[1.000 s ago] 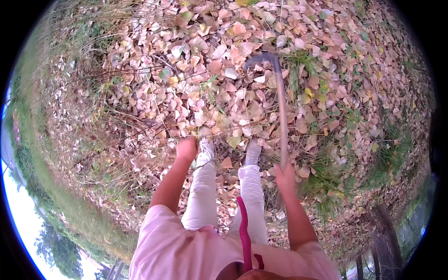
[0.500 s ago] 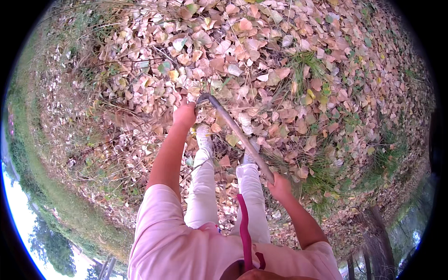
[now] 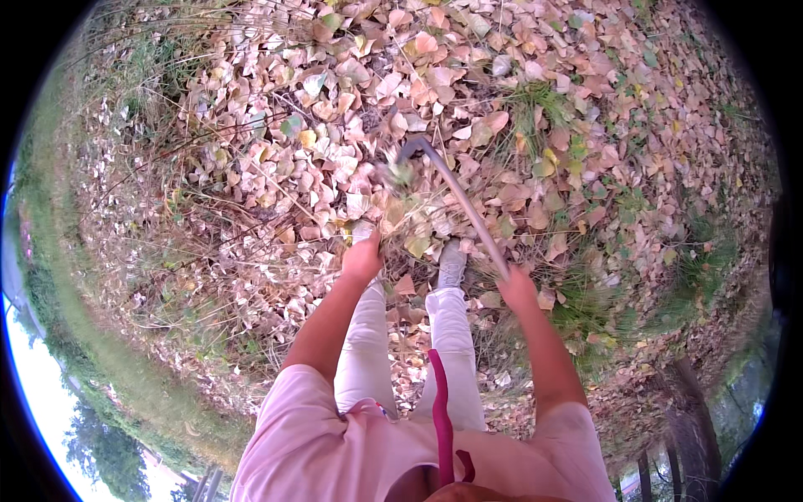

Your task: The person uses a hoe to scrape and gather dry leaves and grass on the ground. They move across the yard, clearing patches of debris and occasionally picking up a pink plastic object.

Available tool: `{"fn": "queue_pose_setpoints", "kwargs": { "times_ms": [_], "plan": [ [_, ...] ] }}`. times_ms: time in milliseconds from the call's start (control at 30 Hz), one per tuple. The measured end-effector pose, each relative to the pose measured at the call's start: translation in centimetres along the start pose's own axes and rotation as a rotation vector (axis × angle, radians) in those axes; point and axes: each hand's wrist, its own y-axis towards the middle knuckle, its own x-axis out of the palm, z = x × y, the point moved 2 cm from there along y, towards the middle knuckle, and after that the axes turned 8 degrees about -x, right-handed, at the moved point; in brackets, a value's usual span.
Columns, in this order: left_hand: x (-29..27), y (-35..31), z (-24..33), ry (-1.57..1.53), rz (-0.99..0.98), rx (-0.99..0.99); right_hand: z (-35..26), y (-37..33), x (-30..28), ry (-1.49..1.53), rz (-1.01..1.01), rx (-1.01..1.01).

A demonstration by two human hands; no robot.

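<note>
While standing on a thick carpet of dry leaves [image 3: 251,176], held a long stick [image 3: 468,213] in the right hand [image 3: 517,289], fist wrapped tight round its near end. Ran up and left from that fist, thin and straight, ending in a curved dark hook [image 3: 416,147] right by a blurred clump of leaves [image 3: 395,176] just under the tip. Looked like a sickle or hooked rake, couldn't really tell which, too blurry at the business end.

Had the left hand [image 3: 362,258] stretched out forward and low, fingers curled down into a bunch of yellowish leaves [image 3: 393,216] in front of the left shoe [image 3: 361,233]. Seemed to be clutching some of them, though couldn't tell how firm the grip was from above. Sat well apart from the right hand, with the legs between.

Wore pale trousers [image 3: 452,343] and a grey shoe [image 3: 452,263] on the right foot, planted just left of the stick's near end. Pink top [image 3: 318,443] at the bottom edge, with a dark red strap [image 3: 441,414] hanging down the middle.

Saw green grass tufts [image 3: 535,105] poking through the leaves above and to the right, more grass [image 3: 694,259] at far right, tree trunks [image 3: 690,427] at lower right.
</note>
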Motion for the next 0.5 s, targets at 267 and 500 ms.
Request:
{"fn": "queue_pose_setpoints", "kwargs": {
  "times_ms": [267, 500],
  "plan": [
    [0.5, -13.7, 5.4, -0.118, -0.260, 0.265, 16.3, -32.7, -3.1, -0.148, 0.014, 0.538],
    [-5.4, -24.3, 9.3, -0.224, -0.218, 0.429, 12.7, -45.3, -3.5, -0.172, 0.024, 0.576]
  ]
}}
